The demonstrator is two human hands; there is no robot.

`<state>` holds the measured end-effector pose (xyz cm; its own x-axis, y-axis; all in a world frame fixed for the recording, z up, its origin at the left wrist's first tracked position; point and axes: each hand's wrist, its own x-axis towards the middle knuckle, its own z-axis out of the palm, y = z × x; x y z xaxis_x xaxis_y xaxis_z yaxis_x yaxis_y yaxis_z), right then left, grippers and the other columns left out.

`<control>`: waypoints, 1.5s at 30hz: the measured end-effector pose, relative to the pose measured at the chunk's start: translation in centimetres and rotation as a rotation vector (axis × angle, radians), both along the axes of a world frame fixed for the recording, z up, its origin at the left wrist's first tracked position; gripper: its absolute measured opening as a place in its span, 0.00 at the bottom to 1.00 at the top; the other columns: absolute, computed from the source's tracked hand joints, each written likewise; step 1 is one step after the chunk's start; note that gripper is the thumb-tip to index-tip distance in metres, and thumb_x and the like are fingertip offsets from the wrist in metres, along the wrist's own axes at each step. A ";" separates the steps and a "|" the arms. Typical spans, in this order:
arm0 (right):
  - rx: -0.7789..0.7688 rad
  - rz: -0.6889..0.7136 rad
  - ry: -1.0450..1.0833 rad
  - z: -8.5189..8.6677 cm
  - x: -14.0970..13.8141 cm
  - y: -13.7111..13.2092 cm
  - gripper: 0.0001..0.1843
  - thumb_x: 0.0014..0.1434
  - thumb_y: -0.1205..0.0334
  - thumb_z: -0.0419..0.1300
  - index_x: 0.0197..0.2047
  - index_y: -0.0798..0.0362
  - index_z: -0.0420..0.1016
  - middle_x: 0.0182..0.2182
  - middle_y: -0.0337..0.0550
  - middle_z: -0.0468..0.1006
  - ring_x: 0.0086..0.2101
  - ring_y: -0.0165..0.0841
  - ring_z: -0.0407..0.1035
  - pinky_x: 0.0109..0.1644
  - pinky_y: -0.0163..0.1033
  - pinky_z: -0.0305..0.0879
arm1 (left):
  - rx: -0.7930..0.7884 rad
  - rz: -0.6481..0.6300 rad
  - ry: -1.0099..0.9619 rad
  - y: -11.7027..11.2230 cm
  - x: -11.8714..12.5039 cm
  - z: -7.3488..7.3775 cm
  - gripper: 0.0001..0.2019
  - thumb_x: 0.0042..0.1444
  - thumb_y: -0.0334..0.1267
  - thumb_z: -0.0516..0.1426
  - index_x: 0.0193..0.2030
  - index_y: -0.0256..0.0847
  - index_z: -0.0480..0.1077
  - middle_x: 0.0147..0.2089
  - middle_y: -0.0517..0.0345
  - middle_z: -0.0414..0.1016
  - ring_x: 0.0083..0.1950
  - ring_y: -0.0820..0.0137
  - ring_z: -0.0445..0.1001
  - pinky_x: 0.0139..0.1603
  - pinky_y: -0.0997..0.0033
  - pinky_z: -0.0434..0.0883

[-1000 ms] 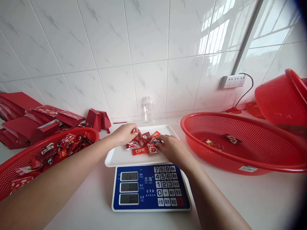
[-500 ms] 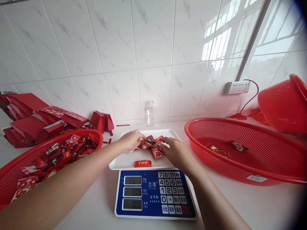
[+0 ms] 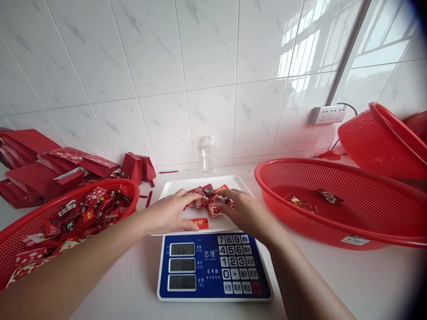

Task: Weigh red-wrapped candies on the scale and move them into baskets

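Left hand (image 3: 170,211): thumb and forefinger spread wide, curved around the near-left side of a loose pile of wrapped candies (image 3: 215,210); thumb tip at a flat red candy packet (image 3: 202,223), which lies just nearer the keypad than the pile. Right hand (image 3: 245,211): fingers and thumb at the pile's right side, a narrow gap between them; cannot tell whether a candy is pinched. The pile sits between the two hands on the white weighing pan (image 3: 222,226) of a digital scale (image 3: 208,291), whose lower two displays read 0.00. Left of the scale, a red perforated basket (image 3: 11,240) holds many mixed wrapped candies (image 3: 88,216). Right of it, a larger-looking red perforated basket (image 3: 296,224) contains only a few wrapped pieces (image 3: 328,196). Behind that, a third red basket (image 3: 362,138) stands tilted. Folded red boxes (image 3: 33,140) lie behind the left basket; a clear plastic bottle (image 3: 209,153) stands behind the pan.
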<state>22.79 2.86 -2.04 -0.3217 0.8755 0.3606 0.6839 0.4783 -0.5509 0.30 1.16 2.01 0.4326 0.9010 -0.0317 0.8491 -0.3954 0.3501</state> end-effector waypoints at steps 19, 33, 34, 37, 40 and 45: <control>0.268 0.474 0.356 0.0 -3.1 -3.0 0.12 0.66 0.56 0.55 0.44 0.55 0.73 0.37 0.46 0.76 0.38 0.36 0.69 0.39 0.40 0.67 | 0.132 0.127 -0.822 -4.5 3.7 -1.8 0.33 0.65 0.57 0.46 0.71 0.53 0.36 0.55 0.51 0.63 0.44 0.67 0.72 0.44 0.66 0.72; 0.335 0.467 0.505 -0.1 -3.9 -3.9 0.14 0.68 0.63 0.52 0.30 0.53 0.69 0.26 0.39 0.72 0.28 0.29 0.65 0.33 0.34 0.62 | 0.291 0.189 -0.888 -7.5 1.9 -4.0 0.09 0.63 0.45 0.56 0.47 0.48 0.69 0.32 0.64 0.73 0.28 0.74 0.72 0.29 0.77 0.73; 0.342 0.435 0.510 0.0 -3.7 -3.8 0.13 0.68 0.63 0.52 0.30 0.53 0.70 0.26 0.39 0.72 0.28 0.29 0.66 0.33 0.34 0.62 | 0.366 0.215 -0.846 -7.6 1.4 -3.9 0.09 0.63 0.45 0.56 0.47 0.48 0.69 0.32 0.63 0.73 0.29 0.74 0.73 0.29 0.77 0.73; 0.380 0.246 0.595 0.4 -2.8 -3.3 0.13 0.66 0.62 0.54 0.29 0.53 0.71 0.25 0.38 0.72 0.27 0.28 0.66 0.31 0.34 0.61 | 0.577 0.354 -0.702 -7.9 -0.9 -2.9 0.10 0.62 0.47 0.56 0.46 0.46 0.70 0.37 0.60 0.76 0.32 0.71 0.75 0.32 0.74 0.73; 0.350 0.069 0.677 0.7 -1.9 -2.6 0.14 0.65 0.57 0.54 0.29 0.53 0.72 0.23 0.38 0.72 0.25 0.28 0.66 0.28 0.34 0.62 | 0.756 0.537 -0.485 -7.9 -4.8 -1.1 0.12 0.62 0.49 0.54 0.47 0.47 0.69 0.40 0.60 0.77 0.38 0.66 0.76 0.40 0.67 0.72; 0.281 -0.002 0.696 0.8 -1.7 -2.0 0.16 0.62 0.53 0.53 0.29 0.53 0.74 0.22 0.40 0.73 0.24 0.29 0.68 0.27 0.35 0.64 | 0.855 0.801 -0.070 -6.9 -11.4 0.1 0.09 0.60 0.49 0.52 0.41 0.56 0.71 0.35 0.64 0.71 0.41 0.56 0.74 0.33 0.62 0.63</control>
